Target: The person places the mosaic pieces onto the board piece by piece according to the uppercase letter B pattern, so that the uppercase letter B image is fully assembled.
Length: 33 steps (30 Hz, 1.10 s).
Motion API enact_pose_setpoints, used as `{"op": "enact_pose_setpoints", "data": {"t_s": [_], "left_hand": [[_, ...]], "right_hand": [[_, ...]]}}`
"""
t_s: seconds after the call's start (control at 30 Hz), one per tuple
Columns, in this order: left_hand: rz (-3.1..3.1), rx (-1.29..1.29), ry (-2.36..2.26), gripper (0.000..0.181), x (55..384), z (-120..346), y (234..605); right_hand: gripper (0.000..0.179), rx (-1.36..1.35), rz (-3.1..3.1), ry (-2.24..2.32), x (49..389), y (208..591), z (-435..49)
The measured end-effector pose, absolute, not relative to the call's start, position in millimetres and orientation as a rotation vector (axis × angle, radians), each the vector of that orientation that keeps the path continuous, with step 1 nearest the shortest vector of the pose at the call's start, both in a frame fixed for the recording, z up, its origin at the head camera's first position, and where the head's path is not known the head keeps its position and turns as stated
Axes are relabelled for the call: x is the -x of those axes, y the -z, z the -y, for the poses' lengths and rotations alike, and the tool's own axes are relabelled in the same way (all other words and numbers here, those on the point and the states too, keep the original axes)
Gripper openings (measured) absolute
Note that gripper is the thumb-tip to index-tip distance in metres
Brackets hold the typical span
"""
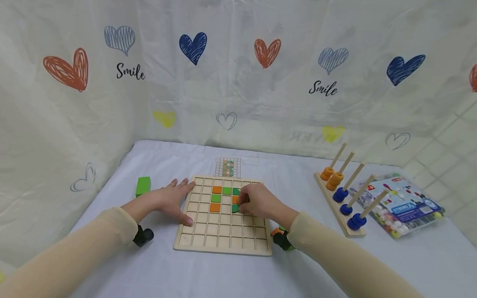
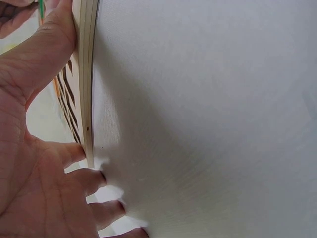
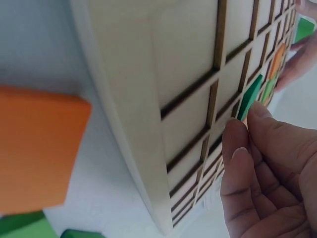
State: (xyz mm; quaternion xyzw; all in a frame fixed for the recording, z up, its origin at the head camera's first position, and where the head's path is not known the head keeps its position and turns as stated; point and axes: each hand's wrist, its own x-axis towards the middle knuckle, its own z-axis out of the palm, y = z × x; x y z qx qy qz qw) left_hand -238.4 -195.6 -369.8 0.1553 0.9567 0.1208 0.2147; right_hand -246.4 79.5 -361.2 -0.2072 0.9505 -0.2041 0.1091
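A wooden grid board (image 1: 223, 249) lies on the white-covered table, with orange and green tiles set in several of its squares. My left hand (image 1: 172, 200) is spread at the board's left edge, its thumb on the rim and its other fingers along the side. Over the board's right half, my right hand (image 1: 258, 200) pinches a dark green tile (image 3: 251, 95) between thumb and fingertips. Nearby on the board are an orange tile (image 1: 214, 207) and a light green tile (image 1: 227, 190).
A small printed grid card (image 1: 228, 167) lies behind the board. To the left is a green block (image 1: 143, 186); an orange block (image 3: 42, 148) lies off the board's right side. Farther right stand a peg rack (image 1: 355, 232) with rings and a clear bead box (image 1: 406, 207).
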Motion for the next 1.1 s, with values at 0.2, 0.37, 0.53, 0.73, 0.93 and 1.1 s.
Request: {"op": "enact_pose_setpoints", "data": {"t_s": [0.2, 0.37, 0.53, 0.73, 0.93, 1.1], "left_hand": [[-2.66, -0.432, -0.332, 0.121, 238, 196, 370], [-2.659, -0.416, -0.336, 0.122, 241, 196, 374], [-2.663, -0.42, -0.326, 0.122, 242, 197, 376], [-2.66, -0.422, -0.323, 0.122, 243, 196, 374], [-2.66, -0.422, -0.327, 0.122, 243, 196, 374], [-2.659, -0.426, -0.33, 0.122, 243, 195, 374]], "right_hand": [[0.009, 0.613, -2.798, 0.645, 247, 353, -102], [0.003, 0.581, -2.793, 0.66, 249, 350, -128], [0.004, 0.501, -2.792, 0.628, 251, 349, -150], [0.008, 0.442, -2.785, 0.577, 250, 353, -173], [0.012, 0.451, -2.721, 0.568, 247, 357, -188], [0.019, 0.445, -2.67, 0.575, 247, 358, -192]]}}
